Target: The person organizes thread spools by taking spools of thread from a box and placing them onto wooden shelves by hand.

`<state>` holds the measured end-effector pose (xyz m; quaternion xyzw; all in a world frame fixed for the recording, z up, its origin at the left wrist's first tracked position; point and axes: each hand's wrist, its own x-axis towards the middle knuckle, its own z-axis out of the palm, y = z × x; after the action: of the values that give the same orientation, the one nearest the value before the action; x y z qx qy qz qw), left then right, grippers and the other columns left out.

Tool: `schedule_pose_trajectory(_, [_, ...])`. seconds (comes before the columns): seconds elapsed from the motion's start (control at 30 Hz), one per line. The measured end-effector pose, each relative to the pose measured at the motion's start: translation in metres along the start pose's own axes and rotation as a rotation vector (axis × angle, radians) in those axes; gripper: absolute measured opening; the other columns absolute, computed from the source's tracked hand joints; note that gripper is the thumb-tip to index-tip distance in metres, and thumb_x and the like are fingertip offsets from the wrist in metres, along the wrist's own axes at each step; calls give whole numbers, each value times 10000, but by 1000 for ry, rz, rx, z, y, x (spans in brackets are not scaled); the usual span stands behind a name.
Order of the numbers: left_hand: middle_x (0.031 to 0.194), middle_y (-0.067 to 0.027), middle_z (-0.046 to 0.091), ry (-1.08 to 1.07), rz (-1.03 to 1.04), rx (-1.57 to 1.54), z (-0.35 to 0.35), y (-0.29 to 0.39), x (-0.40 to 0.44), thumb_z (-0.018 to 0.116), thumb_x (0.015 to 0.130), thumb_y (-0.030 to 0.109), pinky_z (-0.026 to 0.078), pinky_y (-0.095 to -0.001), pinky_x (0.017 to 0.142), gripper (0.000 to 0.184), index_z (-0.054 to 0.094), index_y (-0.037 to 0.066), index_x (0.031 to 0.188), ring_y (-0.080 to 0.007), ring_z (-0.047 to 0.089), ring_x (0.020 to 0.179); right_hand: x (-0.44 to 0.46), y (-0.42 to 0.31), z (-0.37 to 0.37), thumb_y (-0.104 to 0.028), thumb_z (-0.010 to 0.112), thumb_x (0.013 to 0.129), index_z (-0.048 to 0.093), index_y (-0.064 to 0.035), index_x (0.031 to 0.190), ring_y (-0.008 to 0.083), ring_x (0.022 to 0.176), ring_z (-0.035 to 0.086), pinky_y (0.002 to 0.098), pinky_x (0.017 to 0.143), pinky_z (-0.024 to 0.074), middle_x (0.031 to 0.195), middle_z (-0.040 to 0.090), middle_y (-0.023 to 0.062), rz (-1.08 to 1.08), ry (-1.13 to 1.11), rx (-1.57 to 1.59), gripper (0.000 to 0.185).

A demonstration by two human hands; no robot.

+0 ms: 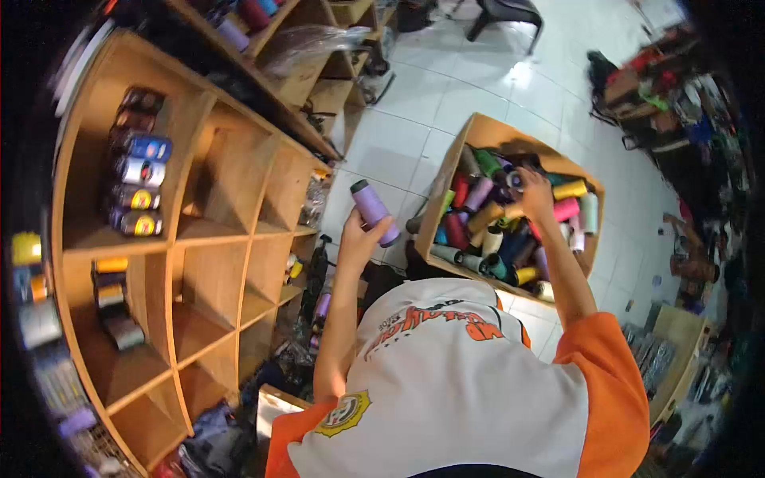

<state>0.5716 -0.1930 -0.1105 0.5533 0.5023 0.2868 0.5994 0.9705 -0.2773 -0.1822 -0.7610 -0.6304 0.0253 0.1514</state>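
The left grip is pinching a purple spool, the fingers and thumb of the left hand closing around its lower part. The spool is tilting, its dark end pointing up toward the shelves, and it is hanging in the air just beside the cardboard box, outside its left wall.

From the left, a wooden shelf with square compartments is standing beside the person. Its upper left compartment is holding a row of dark, blue and white spools with round labels on some ends; the one below is holding a few more spools, one of them yellow. Behind, a second shelf is carrying crumpled clear plastic.

Toward the middle, the person is wearing a white shirt with orange sleeves. Ahead, a black chair is standing on the white tiled floor.

Further right, the box is holding a jumble of spools in many colours, among them a red spool, a pink spool and a yellow spool. The right hand is reaching in, its fingers curling beside a dark spool; I cannot tell whether that grip is closing on it.
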Motion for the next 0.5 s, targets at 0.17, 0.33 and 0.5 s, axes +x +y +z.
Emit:
schedule_pose_trajectory(0.17, [957,-79,604,117,57,-144,-40,-3,-12,733,779,219,479,-306,781,430,520,-7,1077,-151,584,852,19,-75,-57,-222,731,741,593,-3,1154,217,864,655,322,765,504,984,660,170,230,198,481,488])
schedule_pose_trajectory(0.33, [987,-104,615,324,84,-85,-90,-21,-35,743,766,288,478,-327,802,506,528,-10,1115,-175,590,863,66,-192,-61,-187,691,834,575,38,1180,84,781,558,219,716,469,868,604,16,161,-76,1088,429])
schedule_pose_trajectory(0.5, [1053,-146,617,649,28,-104,-144,-13,-95,752,750,351,479,-357,825,626,505,-20,1189,-212,606,922,100,-354,-45,-106,720,786,544,67,1203,102,810,550,223,692,463,917,554,38,-186,-427,1247,484])
